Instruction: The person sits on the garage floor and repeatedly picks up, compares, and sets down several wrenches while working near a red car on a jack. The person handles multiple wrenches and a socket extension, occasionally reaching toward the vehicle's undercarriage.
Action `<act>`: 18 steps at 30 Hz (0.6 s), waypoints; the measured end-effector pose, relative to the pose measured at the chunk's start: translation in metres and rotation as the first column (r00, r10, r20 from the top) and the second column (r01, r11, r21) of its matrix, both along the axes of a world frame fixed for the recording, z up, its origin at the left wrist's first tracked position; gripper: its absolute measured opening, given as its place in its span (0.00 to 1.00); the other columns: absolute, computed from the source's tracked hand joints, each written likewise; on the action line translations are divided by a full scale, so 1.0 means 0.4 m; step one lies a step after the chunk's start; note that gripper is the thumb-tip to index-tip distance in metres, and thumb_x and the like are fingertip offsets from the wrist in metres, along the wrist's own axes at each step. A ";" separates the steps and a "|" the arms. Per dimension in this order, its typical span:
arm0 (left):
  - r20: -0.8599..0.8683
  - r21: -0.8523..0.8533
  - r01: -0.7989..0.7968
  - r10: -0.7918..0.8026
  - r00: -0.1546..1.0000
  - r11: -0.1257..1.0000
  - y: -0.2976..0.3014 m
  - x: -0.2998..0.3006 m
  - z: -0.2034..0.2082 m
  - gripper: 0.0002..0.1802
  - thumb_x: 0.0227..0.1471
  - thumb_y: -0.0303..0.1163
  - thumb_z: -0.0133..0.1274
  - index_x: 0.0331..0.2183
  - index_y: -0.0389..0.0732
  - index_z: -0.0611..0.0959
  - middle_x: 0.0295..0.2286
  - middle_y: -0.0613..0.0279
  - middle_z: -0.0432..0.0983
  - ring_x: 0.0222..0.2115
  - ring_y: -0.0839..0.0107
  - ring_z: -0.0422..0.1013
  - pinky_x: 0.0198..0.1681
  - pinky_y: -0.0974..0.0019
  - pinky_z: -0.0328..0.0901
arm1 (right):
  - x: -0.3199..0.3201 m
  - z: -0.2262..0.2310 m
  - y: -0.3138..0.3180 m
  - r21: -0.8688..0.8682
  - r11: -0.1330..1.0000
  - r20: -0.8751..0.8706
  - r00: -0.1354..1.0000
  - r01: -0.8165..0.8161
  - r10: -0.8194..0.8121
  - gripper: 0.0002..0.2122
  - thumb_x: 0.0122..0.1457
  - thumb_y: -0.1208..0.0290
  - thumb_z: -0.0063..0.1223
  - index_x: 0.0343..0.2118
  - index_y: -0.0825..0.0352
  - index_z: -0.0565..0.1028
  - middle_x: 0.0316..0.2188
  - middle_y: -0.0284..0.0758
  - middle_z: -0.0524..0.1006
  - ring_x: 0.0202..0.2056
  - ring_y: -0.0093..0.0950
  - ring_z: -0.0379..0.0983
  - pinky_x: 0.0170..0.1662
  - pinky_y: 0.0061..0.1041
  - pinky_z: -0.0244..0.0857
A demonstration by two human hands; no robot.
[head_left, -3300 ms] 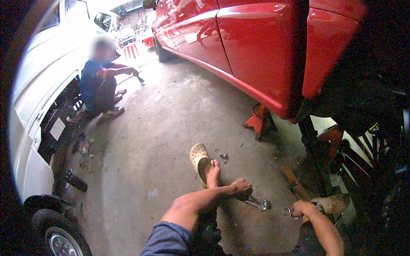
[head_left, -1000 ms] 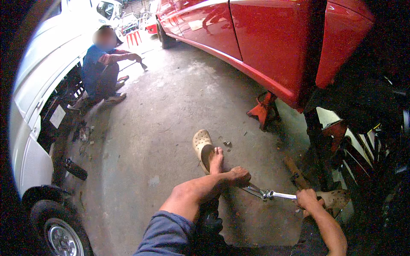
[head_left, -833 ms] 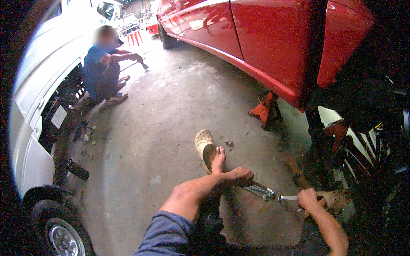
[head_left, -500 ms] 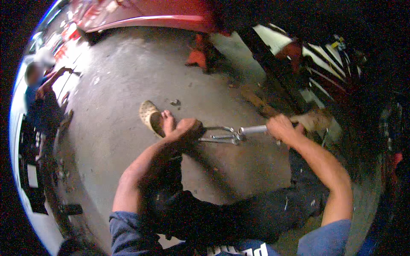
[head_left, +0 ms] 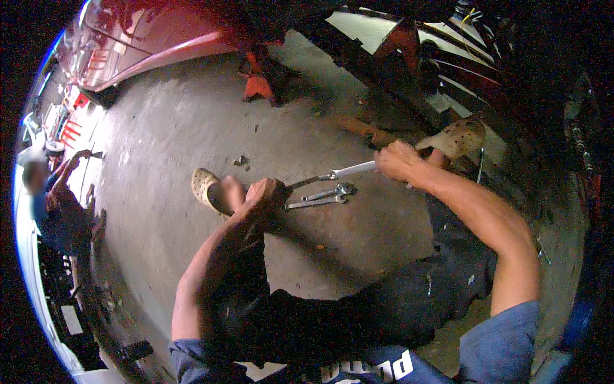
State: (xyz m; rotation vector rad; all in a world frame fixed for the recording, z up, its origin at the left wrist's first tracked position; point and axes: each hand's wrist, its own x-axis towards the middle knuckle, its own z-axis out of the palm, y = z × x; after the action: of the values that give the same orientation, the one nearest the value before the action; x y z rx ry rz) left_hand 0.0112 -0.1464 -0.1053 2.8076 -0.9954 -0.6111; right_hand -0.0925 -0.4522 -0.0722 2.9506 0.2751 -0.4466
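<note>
Above the concrete floor, my right hand is closed around one end of a smooth silver metal cylinder. My left hand grips a slim, darker metal shaft that meets the cylinder's left end. I cannot tell whether shaft and cylinder are one piece. Below them lie two wrenches, an upper wrench and a lower wrench, on the floor between my feet. A tan clog is on my left foot, just beyond my left hand. Another tan clog is beyond my right hand.
A red jack stand stands under the dark red car body. At the far left a person sits low. Small debris lies by the left clog. Dark car parts fill the upper right.
The view has shifted, with the jack stand now further left. The cylinder and shaft tilt up to the right and line up more closely, and appear farther from the wrenches below.
</note>
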 end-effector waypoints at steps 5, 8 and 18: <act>-0.002 -0.028 -0.014 0.014 1.000 1.000 0.009 0.004 0.001 0.17 0.40 0.41 0.45 0.19 0.35 0.75 0.15 0.52 0.67 0.19 0.60 0.67 0.21 0.62 0.58 | 0.001 0.003 -0.010 -0.003 0.996 0.066 0.994 -0.090 0.090 0.12 0.47 0.62 0.45 0.23 0.69 0.70 0.17 0.41 0.72 0.22 0.37 0.71 0.24 0.35 0.65; -0.018 -0.050 -0.032 0.031 0.999 0.998 0.021 0.011 -0.021 0.16 0.41 0.41 0.44 0.21 0.35 0.74 0.15 0.54 0.66 0.18 0.63 0.65 0.20 0.64 0.57 | -0.003 -0.009 -0.017 0.024 0.998 0.094 0.994 -0.061 0.059 0.13 0.46 0.62 0.45 0.22 0.69 0.71 0.16 0.41 0.72 0.21 0.37 0.71 0.24 0.35 0.65; -0.101 -0.158 -0.148 0.134 0.986 0.976 0.056 0.033 -0.047 0.14 0.44 0.39 0.44 0.25 0.37 0.74 0.14 0.63 0.63 0.15 0.72 0.59 0.17 0.70 0.52 | 0.002 -0.033 -0.047 0.216 0.974 0.095 0.992 0.063 -0.085 0.14 0.47 0.60 0.45 0.20 0.68 0.71 0.15 0.43 0.71 0.21 0.40 0.70 0.24 0.36 0.65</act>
State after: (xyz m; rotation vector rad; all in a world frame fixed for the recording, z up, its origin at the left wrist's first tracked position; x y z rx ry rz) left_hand 0.0244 -0.1241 -0.1240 2.6519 -0.7837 -0.6017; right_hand -0.0915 -0.4710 -0.0855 3.1899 0.2133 -0.2865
